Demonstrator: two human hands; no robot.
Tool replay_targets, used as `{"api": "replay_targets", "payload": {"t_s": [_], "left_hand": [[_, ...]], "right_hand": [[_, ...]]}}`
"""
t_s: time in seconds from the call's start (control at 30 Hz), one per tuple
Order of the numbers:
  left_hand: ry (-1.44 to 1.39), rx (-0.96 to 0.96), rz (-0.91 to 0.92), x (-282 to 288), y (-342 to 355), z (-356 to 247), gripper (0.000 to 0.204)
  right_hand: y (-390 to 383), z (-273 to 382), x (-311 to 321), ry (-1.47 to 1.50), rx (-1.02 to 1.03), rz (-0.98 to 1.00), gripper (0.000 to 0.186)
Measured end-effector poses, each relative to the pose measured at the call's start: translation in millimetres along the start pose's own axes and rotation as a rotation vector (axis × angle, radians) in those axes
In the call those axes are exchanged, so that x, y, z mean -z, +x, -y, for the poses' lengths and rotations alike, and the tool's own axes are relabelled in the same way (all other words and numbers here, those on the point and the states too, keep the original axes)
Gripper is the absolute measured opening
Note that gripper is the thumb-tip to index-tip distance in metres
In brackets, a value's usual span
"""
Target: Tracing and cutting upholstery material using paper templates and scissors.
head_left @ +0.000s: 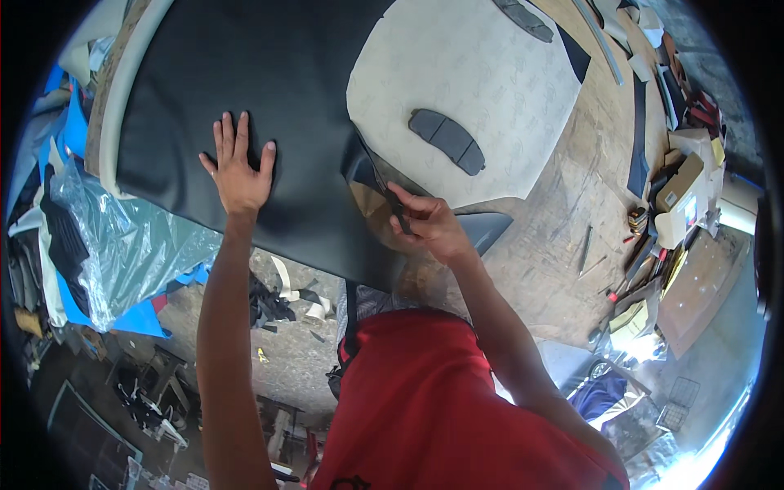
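My left hand (242,167) lies open, fingers spread, on a large black sheet of leather-like material (171,90) on a wooden worktable (555,237). My right hand (429,220) grips dark scissors (396,204), their blades pointing up and left along the cut edge of the black material, beside a white paper pattern (523,114). Two dark, flat pad-shaped weights rest on the pattern, one in its middle (447,140) and one at its top (527,18). Part of the cut material is folded near the scissors, showing the tabletop beneath.
Clear plastic and blue sheeting (139,253) lie left of the table. Scraps (282,302) litter the floor below. At the right are cardboard pieces (682,188), a long metal strip (600,37), slim tools (585,249) and other clutter along the table's side.
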State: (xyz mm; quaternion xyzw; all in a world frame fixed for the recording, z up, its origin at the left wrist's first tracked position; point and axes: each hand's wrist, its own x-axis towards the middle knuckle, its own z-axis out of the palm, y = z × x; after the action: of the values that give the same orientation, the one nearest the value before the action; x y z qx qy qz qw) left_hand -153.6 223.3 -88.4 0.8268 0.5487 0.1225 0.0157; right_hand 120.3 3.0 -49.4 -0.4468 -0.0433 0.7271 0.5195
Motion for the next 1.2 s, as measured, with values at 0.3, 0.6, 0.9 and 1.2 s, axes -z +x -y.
{"api": "replay_targets", "payload": {"t_s": [0.3, 0.6, 0.9, 1.2], "left_hand": [[-0.043, -0.046, 0.111, 16, -10, -8, 0.073], [-0.119, -0.216, 0.317, 42, 39, 24, 0.073], [-0.009, -0.644, 0.162, -4, 228, 95, 0.069], [-0.057, -0.672, 0.186, -17, 236, 97, 0.074]], "right_hand": [[2, -35, -34, 0.224, 0.073, -0.050, 0.068], [33, -44, -78, 0.229, 0.192, -0.223, 0.067], [64, -42, -118, 0.211, 0.290, -0.322, 0.061], [85, -13, -145, 0.334, 0.315, -0.454, 0.056]]}}
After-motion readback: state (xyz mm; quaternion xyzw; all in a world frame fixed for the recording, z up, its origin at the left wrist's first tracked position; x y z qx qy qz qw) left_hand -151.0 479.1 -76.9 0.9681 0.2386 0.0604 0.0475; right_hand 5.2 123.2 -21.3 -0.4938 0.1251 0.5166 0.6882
